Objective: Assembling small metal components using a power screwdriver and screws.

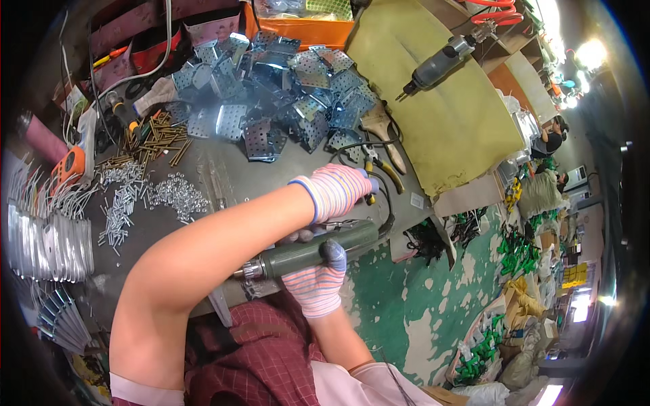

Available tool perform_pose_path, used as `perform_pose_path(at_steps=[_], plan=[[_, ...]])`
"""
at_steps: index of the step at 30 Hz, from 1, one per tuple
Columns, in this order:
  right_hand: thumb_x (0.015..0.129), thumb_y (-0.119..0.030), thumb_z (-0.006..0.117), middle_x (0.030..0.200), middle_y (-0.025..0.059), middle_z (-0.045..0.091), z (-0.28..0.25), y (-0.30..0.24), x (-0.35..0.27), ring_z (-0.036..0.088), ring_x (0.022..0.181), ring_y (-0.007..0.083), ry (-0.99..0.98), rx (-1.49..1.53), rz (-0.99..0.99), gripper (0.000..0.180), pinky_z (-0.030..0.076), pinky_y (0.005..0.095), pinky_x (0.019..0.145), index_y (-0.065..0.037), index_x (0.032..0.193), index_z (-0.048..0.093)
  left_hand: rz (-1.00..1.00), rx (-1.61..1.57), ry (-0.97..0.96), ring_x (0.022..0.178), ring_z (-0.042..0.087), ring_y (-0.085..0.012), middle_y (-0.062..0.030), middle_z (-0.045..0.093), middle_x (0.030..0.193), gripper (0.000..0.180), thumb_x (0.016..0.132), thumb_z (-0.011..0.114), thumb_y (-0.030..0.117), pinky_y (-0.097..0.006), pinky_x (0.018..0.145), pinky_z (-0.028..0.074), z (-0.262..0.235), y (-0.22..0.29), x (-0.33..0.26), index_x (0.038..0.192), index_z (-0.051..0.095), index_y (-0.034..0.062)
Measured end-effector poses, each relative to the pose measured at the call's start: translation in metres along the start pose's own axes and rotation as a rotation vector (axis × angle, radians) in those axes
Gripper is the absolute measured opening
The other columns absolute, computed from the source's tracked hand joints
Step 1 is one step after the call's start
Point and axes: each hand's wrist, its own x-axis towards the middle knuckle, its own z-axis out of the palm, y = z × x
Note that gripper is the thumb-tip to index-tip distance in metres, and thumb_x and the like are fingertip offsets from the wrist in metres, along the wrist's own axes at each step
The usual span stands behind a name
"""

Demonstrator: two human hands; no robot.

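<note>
1. Green tool (pixel 318 249): one unit, lying at an angle below the left hand (pixel 338 193). The left forearm (pixel 223 237) hides the tip beyond the chuck.
2. Right hand (pixel 313 283): gloved, wrapped around the green tool, thumb on the near side. Its other fingers are largely hidden behind the body.
3. Left hand: gloved, fingers directed away from the wrist, above the green tool. Whether it pinches anything cannot be told; contact with the pliers (pixel 389 174) is likewise unclear.
4. Shiny piece (pixel 338 224): between the left hand and the green tool; partly covered, type indistinct.
5. Pliers: one pair, above and right of the green tool. Brush (pixel 382 132): one, beyond the pliers from the green tool.
6. Grey tool (pixel 437 68): one, on the yellow sheet (pixel 467 145), up and right of the green tool.
7. Brackets (pixel 261 88): one heap on the surface (pixel 264 179), above the green tool; overlap prevents a count.
8. Silver screws (pixel 122 203) and nuts (pixel 178 195): one pile each, left of the green tool; uncountable.
</note>
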Motion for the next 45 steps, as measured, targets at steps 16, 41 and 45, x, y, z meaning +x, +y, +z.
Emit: perform_pose_path(at_steps=[16,41,45], plan=[[0.076,-0.018,0.069,0.095,0.0042,0.061,0.003,0.004,-0.002,0.056,0.103,0.0245,-0.042,-0.004,-0.009,0.032,0.029,0.0546,0.109,-0.013,0.105,0.057,0.204,0.192,0.067,0.089,0.063,-0.0325,-0.0136,0.063,0.094,0.031,0.076,0.066,0.012,-0.041,0.074,0.051,-0.040,0.006,-0.018,0.106,0.060,0.0129],[0.077,-0.024,0.069,0.094,0.0020,0.062,0.018,0.017,0.003,0.056,0.100,0.0207,-0.106,-0.232,0.007,0.054,0.021,0.0567,0.112,-0.022,0.129,0.054,-0.113,-0.497,0.473,0.072,0.059,-0.0134,-0.0064,0.063,0.080,0.026,0.093,0.053,0.025,-0.028,0.068,0.048,-0.088,-0.030,-0.144,0.107,0.062,0.0042],[0.077,-0.025,0.072,0.094,0.0016,0.061,0.020,0.017,0.006,0.057,0.097,0.0200,-0.117,-0.229,-0.004,0.048,0.019,0.0548,0.113,-0.020,0.123,0.058,0.070,-1.349,0.473,0.090,0.062,-0.0231,-0.0114,0.065,0.097,0.027,0.097,0.047,0.022,-0.037,0.082,0.050,-0.096,-0.072,-0.196,0.112,0.058,0.0030]])
